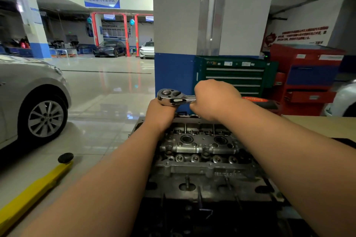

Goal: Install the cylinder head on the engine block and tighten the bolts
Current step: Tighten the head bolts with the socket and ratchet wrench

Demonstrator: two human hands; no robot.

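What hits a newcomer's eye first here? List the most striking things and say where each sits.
Dead centre, a shiny ratchet wrench is held above the far edge of the cylinder head: the right hand grips its handle, the left hand holds it under its head. The bare metal cylinder head fills the lower middle, between both forearms. At left stands a silver car, with a yellow lift arm nearer the camera.

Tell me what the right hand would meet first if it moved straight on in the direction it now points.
The right hand grips the ratchet handle and points left. It would probably meet the left hand under the ratchet head first, though depth is unclear.
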